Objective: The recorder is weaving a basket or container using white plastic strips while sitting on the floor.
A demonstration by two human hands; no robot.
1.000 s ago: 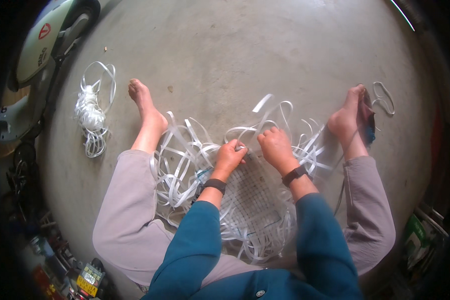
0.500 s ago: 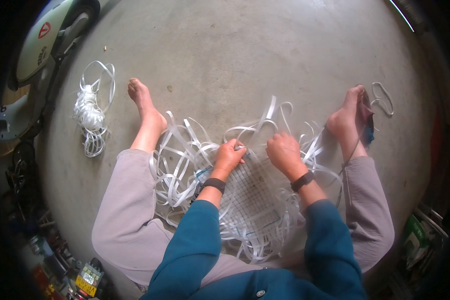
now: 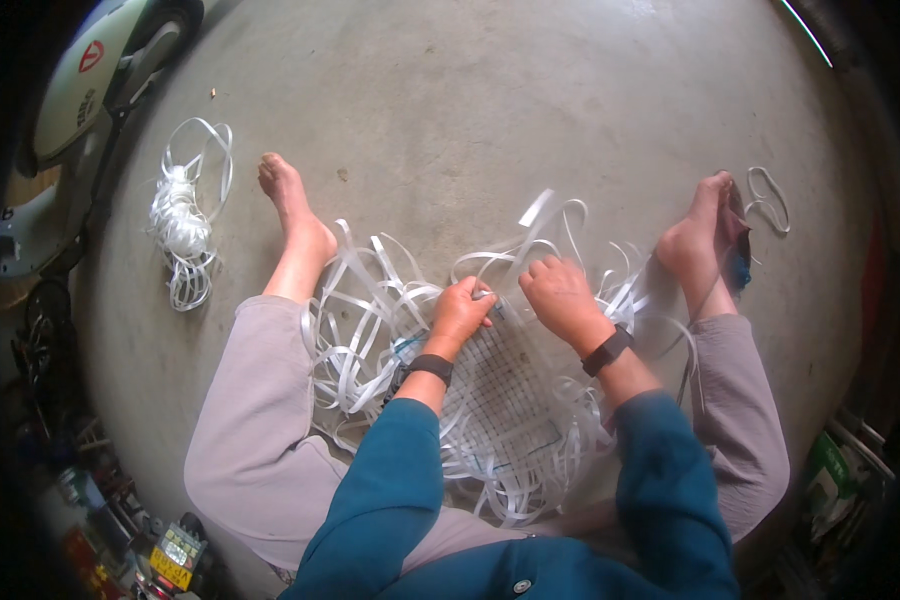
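Observation:
Between my legs lies a woven panel (image 3: 500,385) of flat white plastic strips, with a few teal strips along its sides. Loose strip ends (image 3: 355,330) curl out around it in a tangle. My left hand (image 3: 460,315) pinches a white strip at the panel's far edge, thumb and fingers closed. Just to its right, my right hand (image 3: 567,300) is closed too, knuckles up, by the far right corner of the weave. Whatever its fingers hold is hidden beneath them; white strips rise beside it.
A bundle of white strip (image 3: 182,225) lies on the concrete floor (image 3: 450,100) beyond my left foot. A thin loop of strip (image 3: 767,200) rests outside my right foot. At the left edge stands a scooter (image 3: 90,85); boxes and clutter (image 3: 175,555) fill the lower left.
My right hand has moved slightly left and up, toward my left hand. The upright strip between them has bent over at its tip. My left hand stays in place.

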